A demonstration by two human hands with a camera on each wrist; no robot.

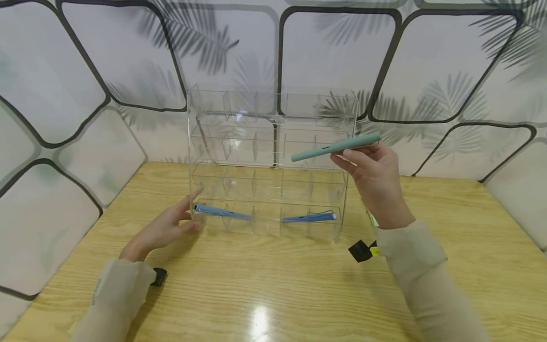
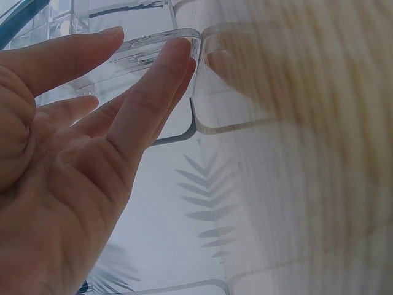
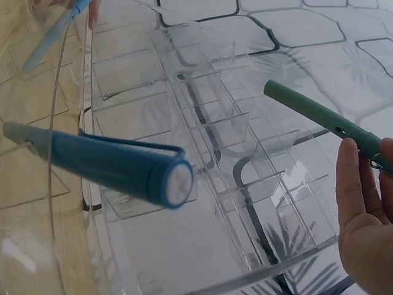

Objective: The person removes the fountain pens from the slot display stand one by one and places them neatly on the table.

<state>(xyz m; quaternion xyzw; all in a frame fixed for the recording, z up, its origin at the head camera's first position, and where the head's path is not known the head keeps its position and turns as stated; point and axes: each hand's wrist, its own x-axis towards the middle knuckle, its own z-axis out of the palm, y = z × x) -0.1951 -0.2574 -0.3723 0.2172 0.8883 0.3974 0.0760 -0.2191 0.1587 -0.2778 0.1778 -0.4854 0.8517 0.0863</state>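
Note:
A clear acrylic pen rack (image 1: 267, 178) with several divided tiers stands on the table. My right hand (image 1: 378, 175) pinches a mint-green pen (image 1: 335, 146) near one end, holding it nearly level in front of the upper tiers at the right. The same green pen (image 3: 307, 107) shows in the right wrist view. My left hand (image 1: 168, 228) is at the rack's lower left side; in the left wrist view its extended fingers (image 2: 150, 92) lie against the clear side panel. On the bottom tier lie two blue pens, a left one (image 1: 222, 211) and a right one (image 1: 309, 217).
The rack stands on a wood-grain table (image 1: 256, 285), close to a patterned wall (image 1: 337, 61) behind it. A black square piece with a yellow tab (image 1: 361, 251) shows beside the right sleeve. Another small black piece (image 1: 159, 277) is at the left sleeve.

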